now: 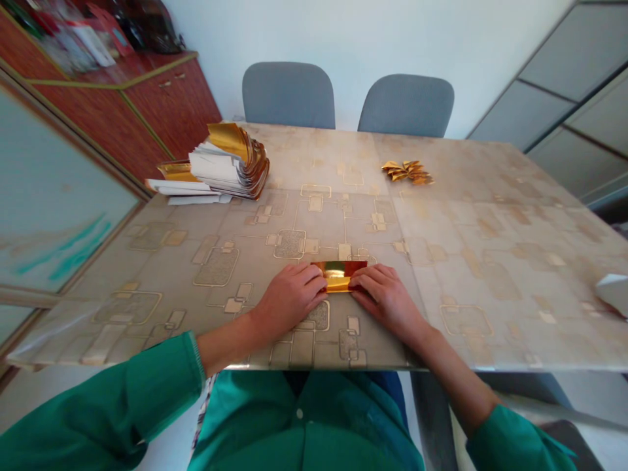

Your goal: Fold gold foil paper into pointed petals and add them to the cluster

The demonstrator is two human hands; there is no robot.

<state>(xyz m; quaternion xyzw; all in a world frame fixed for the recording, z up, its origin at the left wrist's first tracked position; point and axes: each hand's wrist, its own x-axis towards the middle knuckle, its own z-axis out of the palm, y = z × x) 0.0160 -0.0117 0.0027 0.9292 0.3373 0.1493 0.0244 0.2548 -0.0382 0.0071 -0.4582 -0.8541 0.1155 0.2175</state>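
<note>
A small sheet of shiny gold foil paper lies near the front of the table, with a fold running along its near side. My left hand grips its left end, fingers closed over the edge. At the right end, my right hand pinches the paper in the same way. Both thumbs are mostly hidden. Toward the back right rests a little pile of folded gold paper pieces. A thick, curled stack of gold and white paper sheets sits at the back left.
A patterned cover spreads over the table. Two grey chairs stand behind it against the wall. On the left are a reddish wooden cabinet with bags on top and a glass panel. A white object sits at the right edge.
</note>
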